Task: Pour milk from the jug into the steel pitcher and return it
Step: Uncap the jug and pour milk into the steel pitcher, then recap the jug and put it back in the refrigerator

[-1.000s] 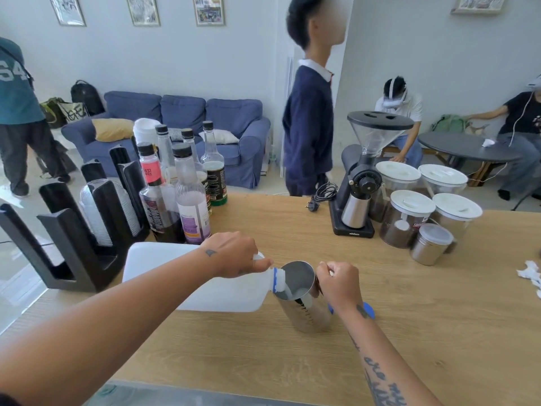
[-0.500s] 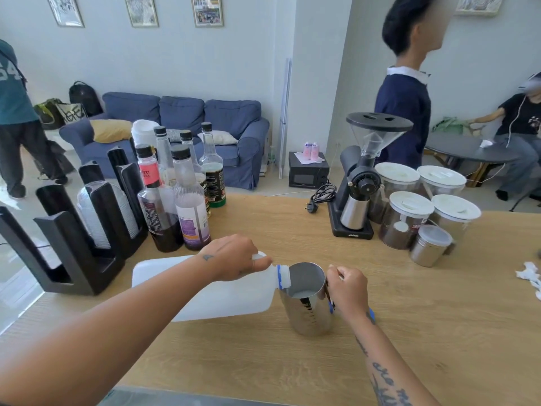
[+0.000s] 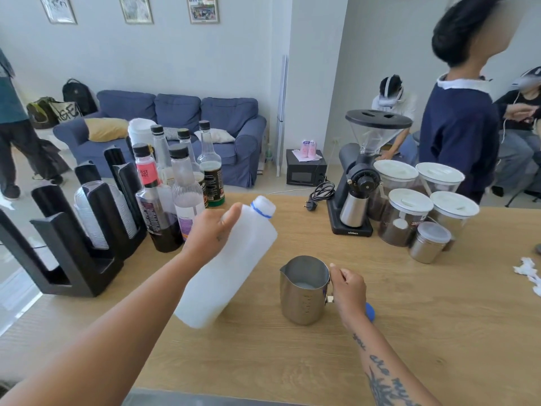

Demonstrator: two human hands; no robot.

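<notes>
Jug (image 3: 231,268) tipped back from pitcher (image 3: 304,291), left hand (image 3: 210,232) gripping it

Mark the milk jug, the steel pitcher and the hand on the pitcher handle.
Milk jug (image 3: 234,265): head view, on the middle of its white body.
Steel pitcher (image 3: 301,303): head view, on its outer front wall.
Right hand (image 3: 348,288): head view, on the back of the hand at the handle.

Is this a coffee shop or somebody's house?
Probably a small coffee bar set up in a lounge or office. A coffee grinder, syrup bottles and a steel pitcher sit on the counter, and a sofa stands behind.
</notes>
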